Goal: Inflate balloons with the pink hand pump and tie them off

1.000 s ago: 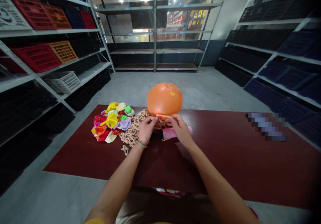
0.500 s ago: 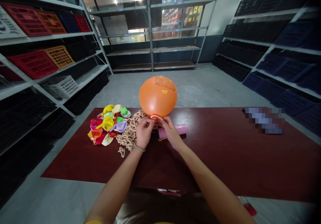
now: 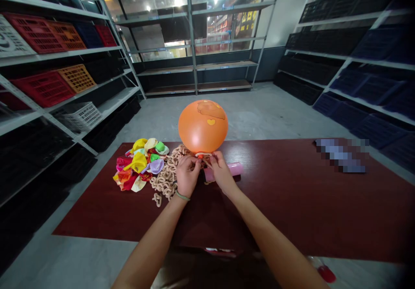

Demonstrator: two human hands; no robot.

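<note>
An inflated orange balloon (image 3: 203, 125) with a printed figure and a yellow heart rises above my hands, its knotted-looking neck pointing down. My left hand (image 3: 188, 176) is closed, its thumb and fingers pinching the balloon's neck. My right hand (image 3: 221, 173) pinches a pale, thin band (image 3: 207, 158) that passes across the neck. Whether the band goes all the way around it, I cannot tell. Beneath and left of my left hand lies a heap of beige curled pieces (image 3: 165, 177). Partly behind my right hand rests a pink cylinder (image 3: 236, 169).
Deflated balloons in many colours (image 3: 138, 163) lie left of the beige heap on the dark red table (image 3: 292, 202). A blurred-out flat object (image 3: 340, 156) is at the table's right. Shelving with crates (image 3: 39, 88) lines both sides, and a metal rack (image 3: 194, 64) stands behind.
The band at the balloon's neck has shifted: its end in my right hand now angles down below the neck. Both hands sit slightly lower. The view has tilted a little.
</note>
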